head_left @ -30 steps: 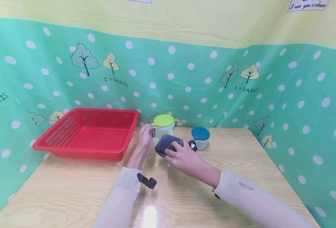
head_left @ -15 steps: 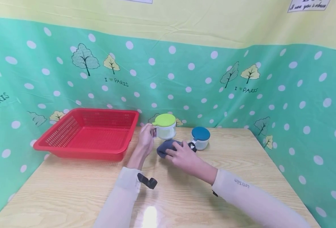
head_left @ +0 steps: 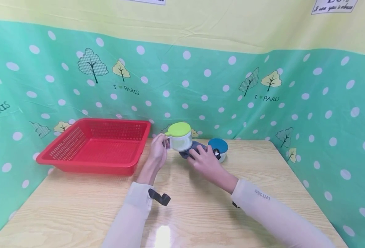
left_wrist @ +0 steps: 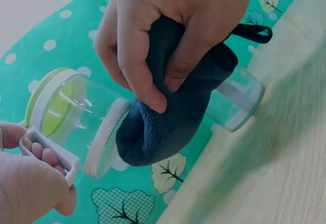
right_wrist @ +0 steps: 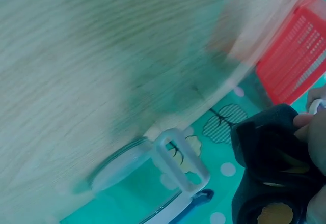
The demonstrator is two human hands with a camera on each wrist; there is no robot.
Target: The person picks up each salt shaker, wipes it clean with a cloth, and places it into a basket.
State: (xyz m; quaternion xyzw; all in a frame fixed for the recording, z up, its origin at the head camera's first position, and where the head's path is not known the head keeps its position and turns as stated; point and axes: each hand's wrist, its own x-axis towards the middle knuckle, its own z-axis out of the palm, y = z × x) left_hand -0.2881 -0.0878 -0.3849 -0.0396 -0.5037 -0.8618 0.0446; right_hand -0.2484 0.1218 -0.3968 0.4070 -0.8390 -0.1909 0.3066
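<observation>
My left hand (head_left: 158, 151) grips the handle of a clear jar with a lime-green lid (head_left: 178, 129), its fingers through the handle loop. The jar is tilted and raised off the table. In the left wrist view, my right hand (left_wrist: 178, 35) pinches a bunched dark blue cloth (left_wrist: 173, 122) between thumb and fingers. The cloth lies against the jar's base (left_wrist: 104, 137); a black loop (left_wrist: 253, 32) sticks out from the cloth's end. Right behind my right hand stands a second clear jar with a blue lid (head_left: 217, 145), partly hidden in the head view.
A red plastic basket (head_left: 86, 166) with perforated sides stands at the left on the wooden table (head_left: 86, 203). Behind the table hangs a green, white-dotted curtain (head_left: 207, 86), which also runs along both sides.
The green-lidded jar has risen a little and tilted. The cloth in my right hand has gone from in front of the jar, down and then right, to its base.
</observation>
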